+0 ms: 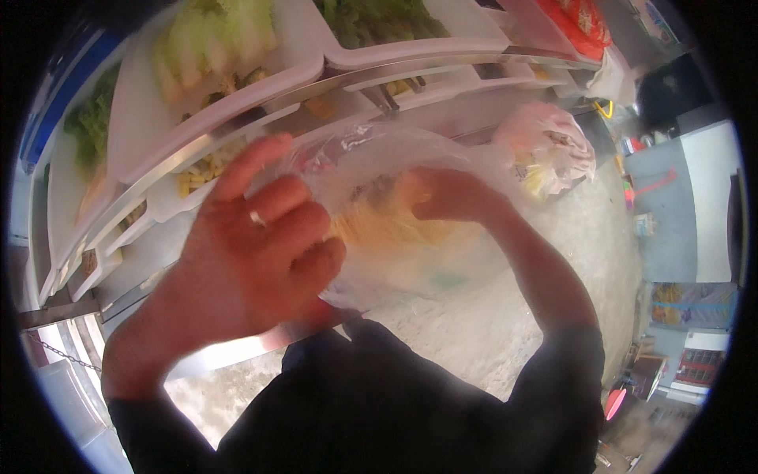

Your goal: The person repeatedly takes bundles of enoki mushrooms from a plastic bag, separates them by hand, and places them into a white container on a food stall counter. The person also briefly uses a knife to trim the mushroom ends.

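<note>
A large clear plastic bag [367,139] spreads in front of me, with thin yellow strips [379,231], perhaps noodles, at its middle. My left hand [254,249] is at the bag's left side, its fingers curled on the plastic and the index finger stretched upward. A ring sits on one of its fingers. Over the yellow strips, apparently inside the bag's mouth, my right hand [453,192] points inward. Its fingertips are blurred, so whether they grip any strips is unclear.
White trays hold pale leafy cabbage [219,41] and dark greens [379,23] along a metal shelf edge [177,154]. Below are smaller bins with cut yellow pieces [195,178] and tongs [385,101]. A pinkish plastic bag [551,142] stands to the right. Concrete floor [474,332] lies below.
</note>
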Tool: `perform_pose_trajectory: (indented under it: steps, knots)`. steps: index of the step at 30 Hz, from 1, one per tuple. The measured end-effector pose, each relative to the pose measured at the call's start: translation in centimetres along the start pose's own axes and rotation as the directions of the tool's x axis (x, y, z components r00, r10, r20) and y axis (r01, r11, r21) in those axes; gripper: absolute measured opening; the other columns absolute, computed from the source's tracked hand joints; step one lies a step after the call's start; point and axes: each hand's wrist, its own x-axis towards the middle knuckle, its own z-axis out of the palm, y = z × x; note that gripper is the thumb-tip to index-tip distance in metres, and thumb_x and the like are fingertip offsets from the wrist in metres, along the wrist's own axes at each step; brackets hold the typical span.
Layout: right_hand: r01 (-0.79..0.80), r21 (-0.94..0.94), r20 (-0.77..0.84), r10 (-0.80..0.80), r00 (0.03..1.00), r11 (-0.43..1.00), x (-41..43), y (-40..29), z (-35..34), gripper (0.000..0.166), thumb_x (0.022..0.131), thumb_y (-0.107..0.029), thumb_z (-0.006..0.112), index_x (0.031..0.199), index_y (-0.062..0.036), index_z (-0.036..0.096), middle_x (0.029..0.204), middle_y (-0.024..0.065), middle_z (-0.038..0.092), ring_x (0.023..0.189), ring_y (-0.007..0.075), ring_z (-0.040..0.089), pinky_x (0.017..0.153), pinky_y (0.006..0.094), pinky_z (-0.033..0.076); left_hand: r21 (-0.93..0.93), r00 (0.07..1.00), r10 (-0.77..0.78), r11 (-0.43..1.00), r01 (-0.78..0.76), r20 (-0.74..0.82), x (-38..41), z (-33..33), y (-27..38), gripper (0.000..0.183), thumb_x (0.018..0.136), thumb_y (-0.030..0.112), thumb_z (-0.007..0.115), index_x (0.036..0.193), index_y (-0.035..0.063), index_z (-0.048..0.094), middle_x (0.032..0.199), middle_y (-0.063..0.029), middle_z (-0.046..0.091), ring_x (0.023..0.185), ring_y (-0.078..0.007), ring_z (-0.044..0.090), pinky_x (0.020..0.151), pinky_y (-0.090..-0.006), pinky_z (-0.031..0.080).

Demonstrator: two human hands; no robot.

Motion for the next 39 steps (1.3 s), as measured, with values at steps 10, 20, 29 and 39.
perform_pose_trajectory:
  steps: [10, 20, 29, 39]
  knots:
    - [0.169, 0.962, -0.193, 0.094, 0.977, 0.215, -4.2, 2.1, 3.9, 0.025, 0.076, -0.011, 0.065, 0.098, -0.0037, 0.056, 0.090, 0.0076, 0.059, 0.082, 0.0197, 0.060, 0.071, 0.0331, 0.050, -0.223, 0.987, -0.044, 0.972, 0.078, 0.153, 0.8, -0.7, 1.6, 0.018, 0.065, 0.003, 0.065, 0.082, 0.0106, 0.064, 0.078, -0.0039, 0.057, 0.088, -0.0173, 0.057, 0.104, -0.0477, 0.028]
    - [0.134, 0.920, -0.160, -0.041, 0.986, -0.369, -7.2, -5.2, 3.4, 0.033, 0.081, -0.012, 0.061, 0.110, 0.0006, 0.051, 0.096, 0.0121, 0.060, 0.086, 0.0223, 0.061, 0.077, 0.0362, 0.052, -0.918, 0.822, -0.463, 0.045, 0.395, 0.331, 0.8, 1.5, 5.6, 0.059, 0.079, 0.006, 0.062, 0.131, 0.0053, 0.035, 0.127, -0.0138, 0.045, 0.114, -0.0242, 0.048, 0.095, -0.0371, 0.041]
    - [0.443, 0.868, -0.452, -0.015, 0.892, 0.223, -5.6, -15.0, 0.1, 0.022, 0.082, -0.009, 0.060, 0.101, -0.0021, 0.054, 0.093, 0.0070, 0.062, 0.083, 0.0184, 0.061, 0.069, 0.0286, 0.049, -0.908, 0.724, -0.563, -0.352, 0.227, 0.399, 0.3, -1.8, 4.2, 0.035, 0.090, 0.024, 0.047, 0.119, 0.0045, 0.044, 0.105, -0.0098, 0.054, 0.094, -0.0182, 0.054, 0.081, -0.0319, 0.045]
    - [0.593, 0.595, -0.468, -0.366, 0.804, 0.542, 10.1, -34.8, -0.7, 0.035, 0.069, -0.007, 0.065, 0.102, -0.0017, 0.055, 0.093, 0.0100, 0.062, 0.084, 0.0190, 0.061, 0.072, 0.0299, 0.049, -0.816, 0.631, -0.752, -0.477, -0.325, 0.188, -13.5, -9.1, -9.6, 0.021, 0.088, 0.010, 0.046, 0.107, 0.0038, 0.054, 0.100, -0.0100, 0.060, 0.095, -0.0213, 0.058, 0.081, -0.0345, 0.046]
